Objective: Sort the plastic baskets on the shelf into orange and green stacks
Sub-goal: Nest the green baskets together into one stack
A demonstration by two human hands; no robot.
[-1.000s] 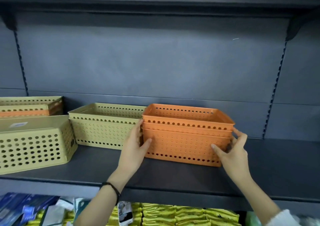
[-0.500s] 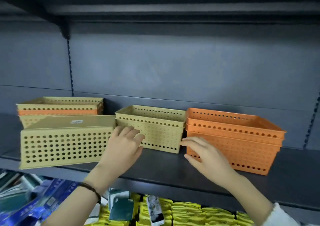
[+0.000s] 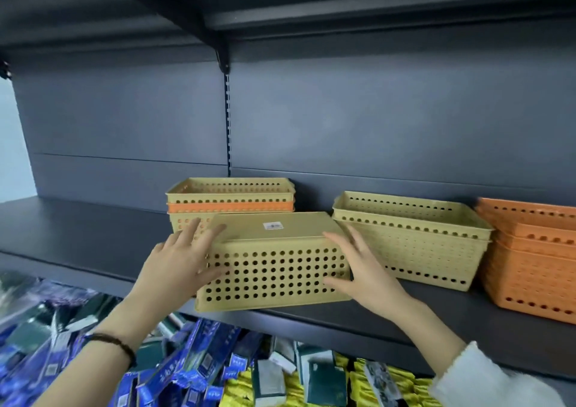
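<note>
An upside-down green basket (image 3: pixel 274 269) with a white label on its base sits at the shelf's front edge. My left hand (image 3: pixel 184 263) grips its left end and my right hand (image 3: pixel 361 269) presses its right end. Behind it stands a mixed stack (image 3: pixel 230 200): a green basket on top, an orange one beneath it, another green one at the bottom. To the right sits an upright green basket (image 3: pixel 411 244). Furthest right is a stack of orange baskets (image 3: pixel 533 260), cut off by the frame.
The dark shelf board (image 3: pixel 78 235) stretches left of the baskets. A slotted upright (image 3: pixel 228 119) and bracket run up the back panel, under an upper shelf (image 3: pixel 343 7). Below the shelf lie blue, green and yellow packaged goods (image 3: pixel 193 372).
Both hands left the orange stack and moved left to the upside-down green basket, closing on its two ends. The view panned left with them.
</note>
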